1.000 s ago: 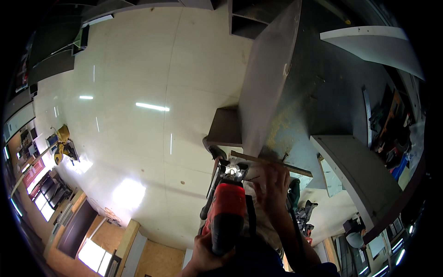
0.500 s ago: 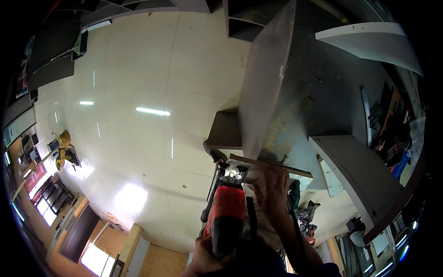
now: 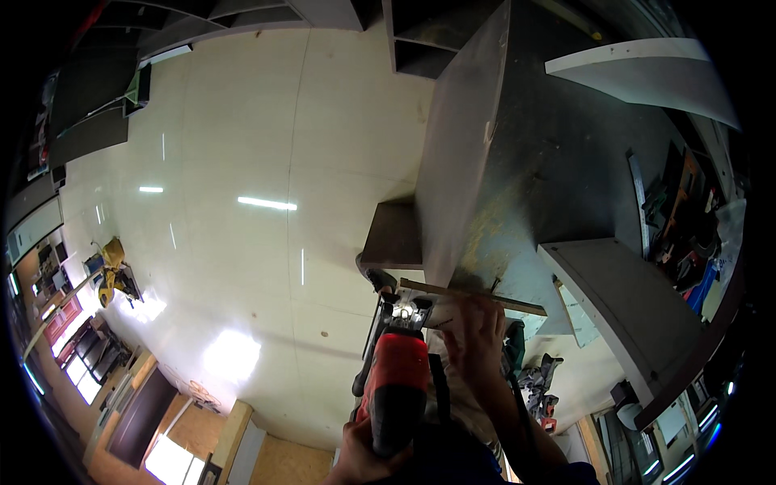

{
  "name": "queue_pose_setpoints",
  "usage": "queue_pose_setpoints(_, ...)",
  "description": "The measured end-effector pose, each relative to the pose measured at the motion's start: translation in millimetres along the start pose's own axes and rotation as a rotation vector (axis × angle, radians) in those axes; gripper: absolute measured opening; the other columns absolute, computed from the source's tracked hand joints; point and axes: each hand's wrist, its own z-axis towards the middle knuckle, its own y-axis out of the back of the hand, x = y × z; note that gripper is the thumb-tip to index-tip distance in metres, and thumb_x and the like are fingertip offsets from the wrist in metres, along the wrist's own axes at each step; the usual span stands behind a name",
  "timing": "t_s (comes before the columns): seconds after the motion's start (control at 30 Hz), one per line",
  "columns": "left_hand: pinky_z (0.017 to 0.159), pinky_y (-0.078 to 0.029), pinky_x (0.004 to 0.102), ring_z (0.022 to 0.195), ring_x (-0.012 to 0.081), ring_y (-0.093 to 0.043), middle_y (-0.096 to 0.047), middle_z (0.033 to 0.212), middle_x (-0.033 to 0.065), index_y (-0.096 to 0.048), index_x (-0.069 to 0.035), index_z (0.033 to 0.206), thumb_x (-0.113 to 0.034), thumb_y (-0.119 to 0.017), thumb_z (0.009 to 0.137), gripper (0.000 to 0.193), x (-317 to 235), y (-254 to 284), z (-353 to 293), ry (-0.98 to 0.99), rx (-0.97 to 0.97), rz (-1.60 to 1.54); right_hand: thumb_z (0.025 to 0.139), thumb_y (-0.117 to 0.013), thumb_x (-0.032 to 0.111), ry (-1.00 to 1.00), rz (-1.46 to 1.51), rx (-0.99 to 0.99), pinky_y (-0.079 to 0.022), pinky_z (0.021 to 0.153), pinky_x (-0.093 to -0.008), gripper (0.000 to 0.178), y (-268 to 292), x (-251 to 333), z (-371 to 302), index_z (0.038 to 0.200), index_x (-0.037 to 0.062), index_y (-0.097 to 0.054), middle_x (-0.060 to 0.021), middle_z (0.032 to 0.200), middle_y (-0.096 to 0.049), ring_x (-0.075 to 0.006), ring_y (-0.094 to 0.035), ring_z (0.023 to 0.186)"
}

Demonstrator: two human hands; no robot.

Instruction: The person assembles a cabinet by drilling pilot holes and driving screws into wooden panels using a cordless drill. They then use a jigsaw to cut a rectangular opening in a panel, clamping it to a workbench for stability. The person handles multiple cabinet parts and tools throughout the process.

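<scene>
A red and black jigsaw (image 3: pixel 402 364) with a lit lamp at its front stands in front of me. My left hand (image 3: pixel 360 454) is closed around its rear body, low in the view. The jigsaw's metal foot rests at the left end of a small board (image 3: pixel 440 313) whose long far edge shows brown. My right hand (image 3: pixel 478 335) presses on that board with bent fingers, just right of the tool. The blade and the cut are hidden by the jigsaw's body. Beyond the board's far edge, a small screw (image 3: pixel 495 284) is on the grey worktop.
A large grey cabinet panel (image 3: pixel 461 145) rises at the far side, with sawdust (image 3: pixel 485 230) beside it. Another grey panel (image 3: pixel 622 299) stands on the right, near a pile of tools (image 3: pixel 687 234). On the pale floor (image 3: pixel 234 267) at left sits a yellow power tool (image 3: pixel 107 287).
The whole view has shifted slightly. The jigsaw and both hands keep nearly the same places against the board.
</scene>
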Motion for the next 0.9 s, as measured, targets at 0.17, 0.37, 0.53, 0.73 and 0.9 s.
queue_pose_setpoints(0.17,0.060,-0.051,0.0307,0.065,0.0126,-0.062,-0.066,0.071,0.0073,-0.065,0.000,0.086,-0.011,-0.074,0.075,0.017,2,-2,1,-0.136,-0.059,0.112,0.072,-0.080,0.013,-0.009,0.012,0.008,-0.038,0.108,-0.0588,0.060,-3,-3,-1,0.128,0.0085,-0.059,-0.0179,0.128,-0.051,-0.0423,-0.049,0.122)
queue_pose_setpoints(0.37,0.060,-0.052,0.0329,0.067,0.0137,-0.065,-0.068,0.073,0.0086,-0.066,0.002,0.093,-0.012,-0.073,0.078,0.022,-5,-3,6,-0.253,-0.080,0.160,0.067,-0.084,0.010,0.013,0.030,-0.036,-0.042,0.101,-0.0569,0.069,-3,-2,0,0.130,0.0086,-0.057,-0.0198,0.128,-0.051,-0.0454,-0.049,0.118)
queue_pose_setpoints(0.53,0.060,-0.052,0.0325,0.067,0.0137,-0.065,-0.068,0.074,0.0089,-0.065,0.003,0.096,-0.013,-0.073,0.077,0.026,-7,-4,6,-0.278,-0.072,0.125,0.071,-0.081,0.012,-0.003,0.026,-0.052,-0.040,0.105,-0.0571,0.061,-2,-2,-1,0.127,0.0085,-0.060,-0.0181,0.127,-0.052,-0.0434,-0.050,0.120)
queue_pose_setpoints(0.73,0.062,-0.053,0.0321,0.068,0.0137,-0.066,-0.069,0.075,0.0094,-0.064,0.003,0.098,-0.013,-0.075,0.076,0.030,-16,-6,7,-0.201,-0.071,-0.023,0.069,-0.082,0.011,0.014,0.017,-0.047,-0.041,0.102,-0.0574,0.063,0,-1,1,0.128,0.0079,-0.058,-0.0183,0.127,-0.051,-0.0438,-0.050,0.119)
queue_pose_setpoints(0.9,0.062,-0.054,0.0323,0.069,0.0137,-0.067,-0.069,0.075,0.0092,-0.064,0.003,0.097,-0.014,-0.075,0.076,0.029,-10,-3,7,-0.253,-0.053,0.103,0.069,-0.083,0.010,-0.006,0.014,-0.024,-0.041,0.102,-0.0575,0.065,0,-1,0,0.128,0.0073,-0.057,-0.0190,0.127,-0.050,-0.0443,-0.048,0.119)
